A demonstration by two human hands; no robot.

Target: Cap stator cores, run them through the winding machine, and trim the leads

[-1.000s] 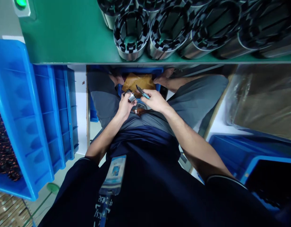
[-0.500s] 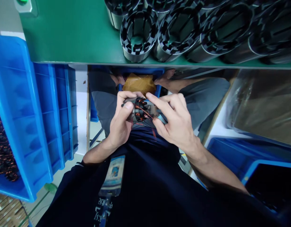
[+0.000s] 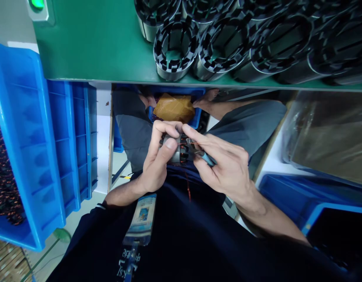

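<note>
In front of my lap, my left hand (image 3: 156, 166) is closed around a small motor stator (image 3: 176, 154), a metal cylinder with black slots and copper wire at its right end. The thumb lies across its near side. My right hand (image 3: 228, 166) grips a hand tool with a blue handle (image 3: 208, 158), probably pliers; its metal head is at the stator's wired end, and my fingers partly hide it. A thin copper wire runs from the stator toward the right-hand fingers. Below the stator hangs a loose reddish wire (image 3: 188, 188).
Several larger metal cylinders with black slotted liners (image 3: 175, 70) stand on the green table (image 3: 95, 43). Blue bins (image 3: 56, 149) are stacked at left, one holding dark copper-flecked parts (image 3: 6, 176). A brown tape-covered package (image 3: 173, 107) lies below; another blue bin (image 3: 286, 196) is at right.
Both hands have moved slightly right and toward me with the stator. The stator has turned, and the right hand with the blue-handled tool has drawn a little away from it.
</note>
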